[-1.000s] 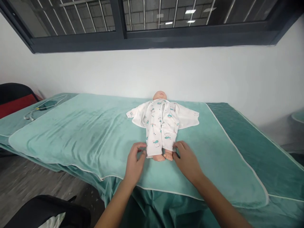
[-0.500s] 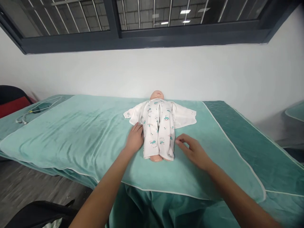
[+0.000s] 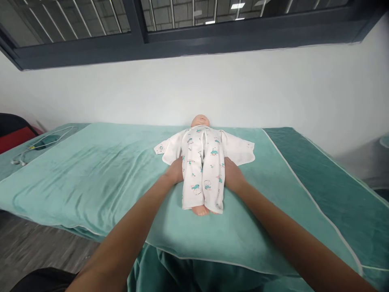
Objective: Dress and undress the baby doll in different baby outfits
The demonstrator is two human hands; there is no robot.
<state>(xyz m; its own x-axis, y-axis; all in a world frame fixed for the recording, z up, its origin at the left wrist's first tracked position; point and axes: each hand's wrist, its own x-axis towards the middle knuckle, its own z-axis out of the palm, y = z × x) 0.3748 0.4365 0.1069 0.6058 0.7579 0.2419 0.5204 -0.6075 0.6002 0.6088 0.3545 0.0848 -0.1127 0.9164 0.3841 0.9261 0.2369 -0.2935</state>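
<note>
A baby doll (image 3: 200, 121) lies on its back on the light green blanket (image 3: 100, 170), head toward the wall and feet toward me. A white shirt (image 3: 238, 148) with its sleeves spread out is under the doll. White printed baby pants (image 3: 193, 178) cover its front and legs, and bare toes show below the cuffs. My left hand (image 3: 175, 170) touches the left side of the pants, its fingers tucked out of sight beneath the cloth. Against the right side, just below the shirt, is my right hand (image 3: 233, 175), its fingers also hidden.
Behind the bed rises a white wall (image 3: 121, 93) with a dark window frame (image 3: 194, 42) above. A cord (image 3: 39, 144) lies at the bed's far left, near a red and black item (image 3: 15, 138). Darker green bedding (image 3: 328, 182) extends to the right.
Both hands have come in against the sides of the pants, and their fingers have slipped out of sight. My right hand moved left and up from beside the leg. The view shifted slightly.
</note>
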